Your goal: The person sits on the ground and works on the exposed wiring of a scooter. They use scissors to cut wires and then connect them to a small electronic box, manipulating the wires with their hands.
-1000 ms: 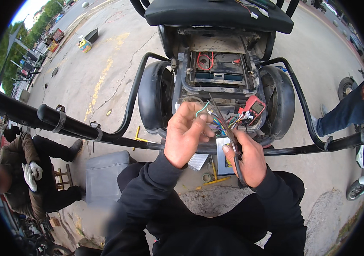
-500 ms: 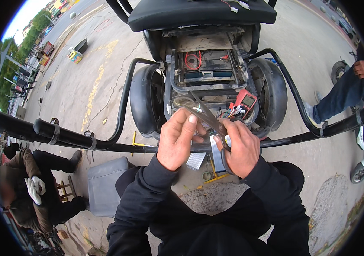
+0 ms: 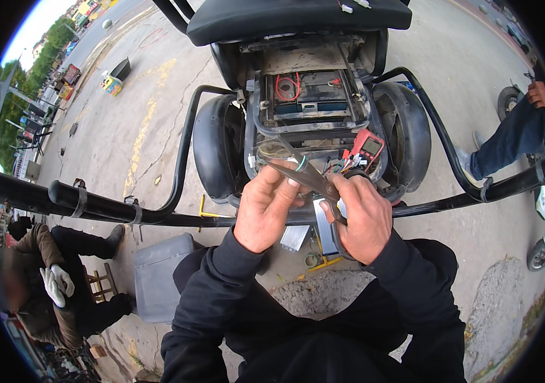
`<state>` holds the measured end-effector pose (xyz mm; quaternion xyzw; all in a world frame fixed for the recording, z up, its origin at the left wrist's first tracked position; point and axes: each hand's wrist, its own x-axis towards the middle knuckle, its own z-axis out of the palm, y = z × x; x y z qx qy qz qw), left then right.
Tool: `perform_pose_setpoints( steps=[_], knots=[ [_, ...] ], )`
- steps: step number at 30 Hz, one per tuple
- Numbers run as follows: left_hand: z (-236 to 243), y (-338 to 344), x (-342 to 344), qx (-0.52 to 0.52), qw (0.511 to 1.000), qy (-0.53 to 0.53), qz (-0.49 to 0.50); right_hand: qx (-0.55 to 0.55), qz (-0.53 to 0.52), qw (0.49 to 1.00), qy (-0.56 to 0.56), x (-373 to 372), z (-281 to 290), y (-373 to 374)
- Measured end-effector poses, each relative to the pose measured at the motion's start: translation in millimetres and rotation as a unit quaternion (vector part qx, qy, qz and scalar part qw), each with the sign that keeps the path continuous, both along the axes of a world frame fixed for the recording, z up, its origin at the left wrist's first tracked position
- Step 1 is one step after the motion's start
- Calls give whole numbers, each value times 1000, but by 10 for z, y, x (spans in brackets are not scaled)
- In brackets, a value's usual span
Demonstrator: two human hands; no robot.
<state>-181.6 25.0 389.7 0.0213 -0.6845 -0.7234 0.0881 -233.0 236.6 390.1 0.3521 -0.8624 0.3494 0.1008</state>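
Observation:
My right hand [image 3: 365,220] grips a pair of dark metal scissors [image 3: 321,182], its fingers around the handles. The blades stand apart and point up and left toward my left hand [image 3: 263,214]. Between thumb and fingers that hand pinches a thin wire, and a short greenish length of the wire [image 3: 302,164] shows between the blades. The rest of it is hidden by my fingers. Just beyond the scissors, a red multimeter [image 3: 369,147] lies on the vehicle frame beside a bundle of coloured wires with connectors [image 3: 349,166].
A black tubular bar [image 3: 211,221] crosses below my hands. Ahead are an open vehicle frame, a black wheel cover [image 3: 216,150] and a black seat [image 3: 298,22]. Silver finned boxes [image 3: 295,237] sit underneath. A grey bin [image 3: 164,277] and a gloved seated person [image 3: 58,284] are left; another person's leg [image 3: 502,150] is right.
The scissor blades have spread wider, and one now reaches across above my left fingertips. The greenish wire shows more plainly between them. Both hands have hardly moved.

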Motion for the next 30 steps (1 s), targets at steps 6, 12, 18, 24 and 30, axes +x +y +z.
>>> perform_pose_setpoints(
  steps=[6, 12, 18, 24, 30],
  knots=[
    [-33, -20, 0, -5, 1000, -2, -1, 10, -5, 1000, 20, -2, 9, 7],
    [-24, -21, 4, -8, 1000, 9, 14, -1, 0, 1000, 4, 13, 25, 3],
    [3, -23, 26, 38, 999, -8, 22, 0, 0, 1000, -1, 23, 27, -18],
    [-14, -44, 27, -14, 999, 21, 31, 10, 2, 1000, 15, 10, 16, -38],
    [-16, -74, 15, -20, 999, 17, 27, 5, 4, 1000, -9, 22, 23, -25]
  ],
)
